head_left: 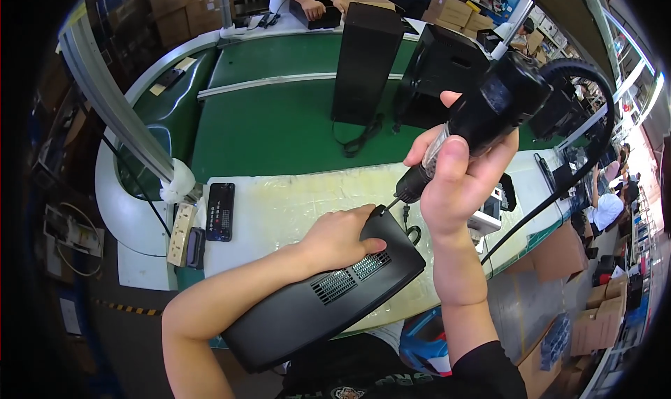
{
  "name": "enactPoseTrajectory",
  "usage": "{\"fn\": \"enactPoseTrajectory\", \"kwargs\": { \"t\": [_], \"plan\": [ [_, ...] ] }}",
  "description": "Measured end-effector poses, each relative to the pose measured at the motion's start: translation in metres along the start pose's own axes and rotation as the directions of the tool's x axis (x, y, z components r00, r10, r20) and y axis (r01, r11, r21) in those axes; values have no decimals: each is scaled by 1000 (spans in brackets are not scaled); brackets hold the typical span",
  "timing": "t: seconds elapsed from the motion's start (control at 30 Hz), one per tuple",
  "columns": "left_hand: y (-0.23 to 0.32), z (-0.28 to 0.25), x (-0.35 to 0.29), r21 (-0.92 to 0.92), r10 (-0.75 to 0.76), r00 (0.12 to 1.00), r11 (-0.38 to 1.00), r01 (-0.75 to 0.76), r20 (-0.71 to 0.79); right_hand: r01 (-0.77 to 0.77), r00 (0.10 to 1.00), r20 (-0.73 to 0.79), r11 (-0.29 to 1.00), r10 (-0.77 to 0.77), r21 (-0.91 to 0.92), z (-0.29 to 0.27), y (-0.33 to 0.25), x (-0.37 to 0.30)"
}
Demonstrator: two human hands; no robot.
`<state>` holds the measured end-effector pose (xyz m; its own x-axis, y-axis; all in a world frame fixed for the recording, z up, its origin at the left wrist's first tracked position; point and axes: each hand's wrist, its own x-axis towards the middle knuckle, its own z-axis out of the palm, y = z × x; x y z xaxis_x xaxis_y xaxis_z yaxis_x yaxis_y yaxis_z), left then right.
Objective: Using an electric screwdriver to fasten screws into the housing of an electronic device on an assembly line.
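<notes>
Across the near edge of the bench lies a long black housing with two slotted vents and a power cord at its far right end. My left hand grips that end, thumb on top near the vents and fingers along the far edge. My right hand is wrapped round a black corded electric screwdriver, tilted down to the left. Its bit reaches the housing's far corner, right by my left fingertips. Whether a screw sits under the bit is too small to tell.
A black remote control and a power strip lie to the left. Tall black cabinets stand on the green conveyor beyond. The screwdriver's thick cable loops down on the right. Across the line, another person's hands hold a black box.
</notes>
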<state>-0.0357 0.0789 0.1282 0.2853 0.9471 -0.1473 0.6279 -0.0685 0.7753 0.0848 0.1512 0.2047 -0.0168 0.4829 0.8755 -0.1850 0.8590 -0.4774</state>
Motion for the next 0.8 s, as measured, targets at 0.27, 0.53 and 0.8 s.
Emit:
{"fn": "enactPoseTrajectory", "kwargs": {
  "t": [0.27, 0.53, 0.8],
  "plan": [
    [-6, 2, -2, 21, 53, 996, 998, -52, -78, -24, 996, 93, 997, 17, 72, 4, 14, -15],
    [1, -2, 10, 58, 56, 997, 997, -53, -48, -155, 978, 156, 981, 135, 119, -8, 25, -20],
    [0, 5, 1, 21, 49, 999, 999, -49, -15, -266, 939, 250, 959, 235, 98, -17, 14, -31]
  ]
}}
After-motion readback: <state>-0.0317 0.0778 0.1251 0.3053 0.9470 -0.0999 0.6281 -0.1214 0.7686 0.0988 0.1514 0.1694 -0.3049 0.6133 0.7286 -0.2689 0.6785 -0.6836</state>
